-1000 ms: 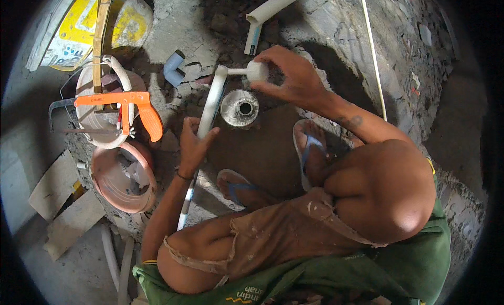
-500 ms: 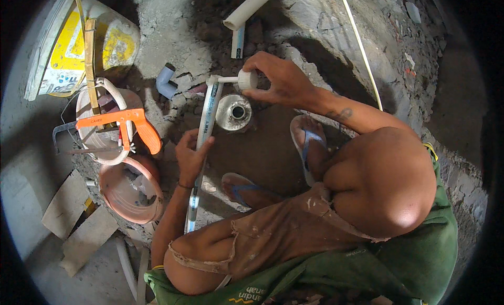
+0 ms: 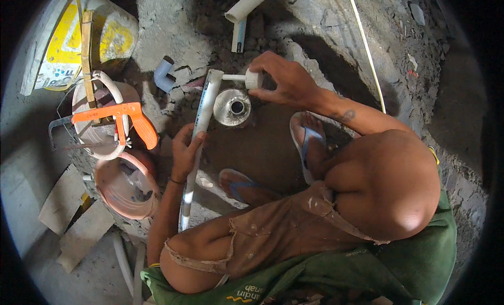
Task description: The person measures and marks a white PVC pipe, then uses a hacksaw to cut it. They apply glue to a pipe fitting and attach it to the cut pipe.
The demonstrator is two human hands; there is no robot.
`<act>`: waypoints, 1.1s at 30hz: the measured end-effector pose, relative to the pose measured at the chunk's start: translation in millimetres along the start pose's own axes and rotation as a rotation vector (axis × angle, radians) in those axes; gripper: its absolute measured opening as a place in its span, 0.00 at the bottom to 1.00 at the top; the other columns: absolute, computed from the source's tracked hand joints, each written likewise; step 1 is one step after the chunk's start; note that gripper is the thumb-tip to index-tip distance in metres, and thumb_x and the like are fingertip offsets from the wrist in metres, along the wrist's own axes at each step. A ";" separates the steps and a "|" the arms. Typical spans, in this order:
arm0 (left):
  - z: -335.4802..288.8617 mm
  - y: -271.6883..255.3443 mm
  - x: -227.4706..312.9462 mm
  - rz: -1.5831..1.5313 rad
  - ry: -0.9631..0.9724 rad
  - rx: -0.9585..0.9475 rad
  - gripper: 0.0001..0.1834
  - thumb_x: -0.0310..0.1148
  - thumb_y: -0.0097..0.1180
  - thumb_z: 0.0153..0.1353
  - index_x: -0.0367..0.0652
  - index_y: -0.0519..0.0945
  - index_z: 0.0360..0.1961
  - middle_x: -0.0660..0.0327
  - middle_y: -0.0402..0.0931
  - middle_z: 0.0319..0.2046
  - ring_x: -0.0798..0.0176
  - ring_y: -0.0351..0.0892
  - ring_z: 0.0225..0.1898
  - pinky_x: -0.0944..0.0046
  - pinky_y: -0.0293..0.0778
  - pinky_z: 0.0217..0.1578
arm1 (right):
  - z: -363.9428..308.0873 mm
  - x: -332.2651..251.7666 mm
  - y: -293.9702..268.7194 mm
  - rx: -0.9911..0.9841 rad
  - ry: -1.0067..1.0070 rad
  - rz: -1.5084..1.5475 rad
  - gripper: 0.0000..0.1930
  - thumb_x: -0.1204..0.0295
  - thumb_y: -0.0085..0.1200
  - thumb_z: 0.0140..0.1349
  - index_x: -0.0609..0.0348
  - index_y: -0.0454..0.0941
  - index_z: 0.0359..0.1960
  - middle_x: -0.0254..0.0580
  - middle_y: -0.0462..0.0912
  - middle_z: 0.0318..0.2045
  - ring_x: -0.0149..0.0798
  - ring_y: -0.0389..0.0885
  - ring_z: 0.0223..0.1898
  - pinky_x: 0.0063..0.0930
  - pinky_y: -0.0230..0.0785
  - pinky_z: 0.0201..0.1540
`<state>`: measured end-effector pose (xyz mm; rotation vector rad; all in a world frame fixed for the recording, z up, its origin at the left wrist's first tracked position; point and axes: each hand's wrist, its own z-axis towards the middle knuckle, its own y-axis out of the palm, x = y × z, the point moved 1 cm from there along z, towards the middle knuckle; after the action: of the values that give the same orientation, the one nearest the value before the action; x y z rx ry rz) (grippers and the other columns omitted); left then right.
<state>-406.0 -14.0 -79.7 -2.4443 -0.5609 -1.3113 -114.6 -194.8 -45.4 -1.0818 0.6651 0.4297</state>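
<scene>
My left hand is wrapped round a white plastic pipe, which slants up and away from my lap. Between the fingertips of my right hand is a white cap with a brush stem. The stem's tip touches the pipe's far end. Just below the cap, an open round metal can with a dark hole in its top stands on the ground. A grey-blue pipe elbow lies to the left of the pipe's end.
An orange-handled hacksaw rests across a bucket on the left. Near it are a reddish bucket with debris and a tipped white-and-yellow bucket. A pipe stub juts in at the top. My sandalled feet are below the can.
The pipe has turned about its length: its printed side shows less now. My left hand has shifted slightly up and left, while the stem stays at the pipe's end.
</scene>
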 end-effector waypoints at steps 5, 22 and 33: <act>-0.5 3.0 3.7 0.093 0.113 0.065 0.18 0.28 0.70 0.58 0.38 0.76 0.46 0.63 0.81 0.35 0.72 0.79 0.37 0.70 0.75 0.38 | -1.5 -1.8 1.6 0.001 -0.017 0.009 0.25 0.67 0.72 0.51 0.60 0.74 0.48 0.44 0.80 0.46 0.47 0.83 0.45 0.34 0.79 0.44; 7.6 -16.2 -3.0 -0.020 -0.021 -0.038 0.19 0.34 0.64 0.63 0.35 0.81 0.52 0.65 0.82 0.39 0.73 0.78 0.39 0.69 0.73 0.41 | -14.3 0.7 0.6 0.018 0.659 0.759 0.18 0.64 0.61 0.65 0.65 0.76 0.49 0.45 0.82 0.41 0.39 0.86 0.38 0.32 0.81 0.45; 8.9 -5.1 0.5 -0.039 0.067 -0.033 0.23 0.28 0.71 0.57 0.37 0.77 0.53 0.62 0.82 0.38 0.72 0.80 0.39 0.69 0.77 0.40 | -13.9 8.0 26.6 -0.052 1.029 1.091 0.25 0.52 0.51 0.72 0.69 0.78 0.48 0.51 0.84 0.41 0.37 0.87 0.37 0.33 0.81 0.49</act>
<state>-401.7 -5.5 -83.6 -2.4167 -0.5766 -1.4235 -129.2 -196.3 -72.8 -0.8564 2.1980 0.8072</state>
